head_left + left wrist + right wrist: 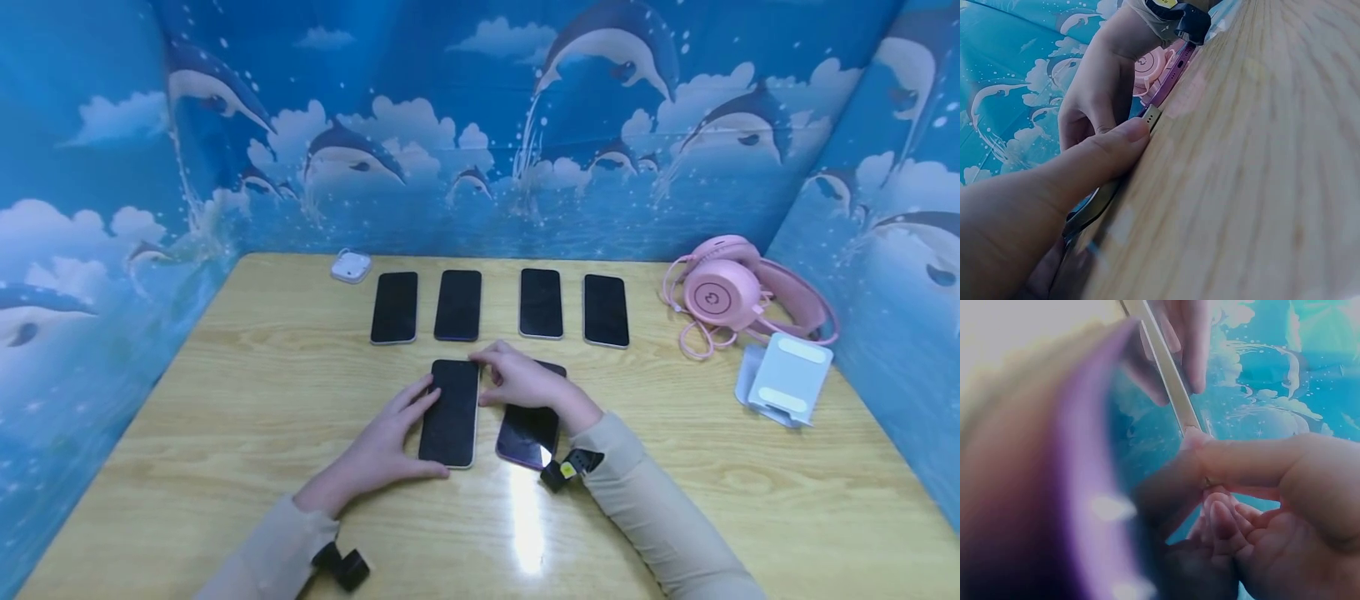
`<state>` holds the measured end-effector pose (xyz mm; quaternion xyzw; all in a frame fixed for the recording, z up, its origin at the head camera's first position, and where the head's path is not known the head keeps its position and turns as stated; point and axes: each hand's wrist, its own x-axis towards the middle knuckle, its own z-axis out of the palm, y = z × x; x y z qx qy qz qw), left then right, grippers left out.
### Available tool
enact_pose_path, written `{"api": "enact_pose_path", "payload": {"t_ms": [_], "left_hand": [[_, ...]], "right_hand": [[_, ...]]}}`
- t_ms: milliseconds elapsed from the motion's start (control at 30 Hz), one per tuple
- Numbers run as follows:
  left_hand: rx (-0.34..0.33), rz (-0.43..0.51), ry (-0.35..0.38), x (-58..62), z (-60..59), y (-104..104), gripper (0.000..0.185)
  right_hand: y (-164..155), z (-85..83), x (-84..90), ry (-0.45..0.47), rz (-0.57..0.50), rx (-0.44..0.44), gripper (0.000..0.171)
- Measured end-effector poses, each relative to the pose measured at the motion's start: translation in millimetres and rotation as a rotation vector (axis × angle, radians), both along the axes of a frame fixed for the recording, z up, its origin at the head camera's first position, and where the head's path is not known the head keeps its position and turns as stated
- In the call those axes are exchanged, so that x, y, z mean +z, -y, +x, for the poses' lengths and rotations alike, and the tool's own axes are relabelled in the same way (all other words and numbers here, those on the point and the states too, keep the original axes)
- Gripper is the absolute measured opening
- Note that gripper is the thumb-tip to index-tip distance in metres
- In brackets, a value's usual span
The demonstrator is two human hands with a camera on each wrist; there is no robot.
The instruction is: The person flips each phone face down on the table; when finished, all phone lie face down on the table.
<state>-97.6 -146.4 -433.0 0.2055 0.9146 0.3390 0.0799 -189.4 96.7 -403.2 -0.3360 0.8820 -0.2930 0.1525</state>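
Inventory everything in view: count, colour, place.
Table: one, light wood, beneath everything.
Backdrop: one, blue with dolphins, behind and both sides.
Back-row phones: four, black screens, table's far half.
Left front phone: one, black screen, centre.
Right front phone: one, dark, purple edge, beside it.
Small square item: one, white, far left.
Headphones: one pair, pink, right.
Stand: one, pale blue, before headphones.
Sleeves: two, beige, forearms.
Wrist devices: two, black, wrists.
Hands: two, bare, touching left front phone.
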Motion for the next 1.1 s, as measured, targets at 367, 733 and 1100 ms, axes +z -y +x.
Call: {"api": "enact_pose_path", "payload": {"t_ms": [367, 733, 1100], "left_hand": [[-0.064, 0.055, -0.04, -1.6, 1.3, 2, 0.11], [-0.125, 0.144, -0.074, -5.9, 0.3, 6, 0.101], [-0.158, 0.207, -0.077, -7.0, -0.8, 7, 0.1]], "right_hand": [[0, -6.0, -1.7, 0.131, -0.143, -0.087, 0.06], [-2, -2.0, 11.8, 0.081, -0.243, -0.08, 0.055], [14, 7.4, 18.0, 0.056, -0.263, -0.085, 0.052]]}}
